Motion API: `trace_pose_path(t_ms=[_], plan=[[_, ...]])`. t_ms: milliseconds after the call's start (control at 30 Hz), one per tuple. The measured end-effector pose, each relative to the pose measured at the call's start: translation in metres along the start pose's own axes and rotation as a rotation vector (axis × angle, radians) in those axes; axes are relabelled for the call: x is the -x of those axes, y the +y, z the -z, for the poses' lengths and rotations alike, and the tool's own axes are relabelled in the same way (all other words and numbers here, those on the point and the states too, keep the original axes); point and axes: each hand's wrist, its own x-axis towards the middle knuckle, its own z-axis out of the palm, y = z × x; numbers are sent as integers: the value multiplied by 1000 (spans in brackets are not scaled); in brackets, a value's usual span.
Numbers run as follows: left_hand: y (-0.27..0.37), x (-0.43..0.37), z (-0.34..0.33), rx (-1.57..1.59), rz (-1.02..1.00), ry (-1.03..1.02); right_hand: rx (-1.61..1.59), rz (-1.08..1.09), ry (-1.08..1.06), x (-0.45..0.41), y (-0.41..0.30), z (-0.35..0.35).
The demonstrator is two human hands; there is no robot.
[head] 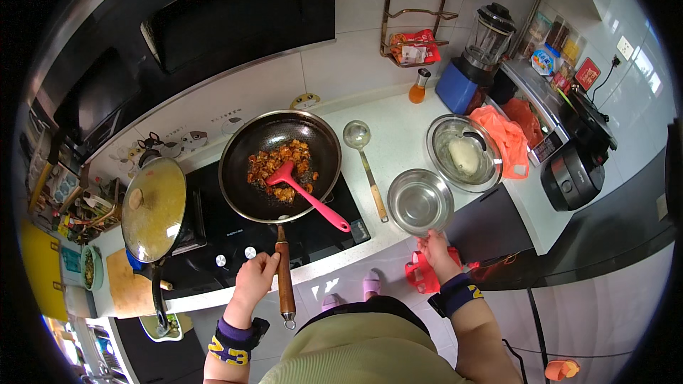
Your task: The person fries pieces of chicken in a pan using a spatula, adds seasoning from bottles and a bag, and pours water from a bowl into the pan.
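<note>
A dark wok (240, 170) on the glass stove holds browned, chopped food (294, 152), with a pink spatula (320, 205) resting in it. My left hand (258, 276) is at the wok's wooden handle (284, 277), thumb against its upper part; whether the fingers grip it is hard to tell. With my right hand (433, 245) I hold the near rim of a steel bowl (421, 201) at the counter's edge. The bowl looks empty or holds clear liquid. Between wok and bowl lies a ladle (368, 168) with a wooden handle end. Behind the steel bowl, a glass bowl (435, 141) contains pale dough (463, 155).
Left of the wok stands a pan with a glass lid (155, 213), its handle reaching past the counter edge near a wooden cutting board (125, 282). A blender (469, 69), a spice bottle (419, 87), an orange plastic bag (504, 141) and a black cooker (573, 176) stand toward the right.
</note>
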Motion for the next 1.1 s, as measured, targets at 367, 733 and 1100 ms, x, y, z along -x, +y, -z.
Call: trace_pose_path(t_ms=[367,733,1100], plan=[[1,4,-6,291,66,-69,133,190,-88,33,-35,-14],[-4,18,-12,292,9,-28,351,248,-235,95,-120,-110],[-7,31,-9,275,-38,-33,564,256,-351,89,-145,-194]])
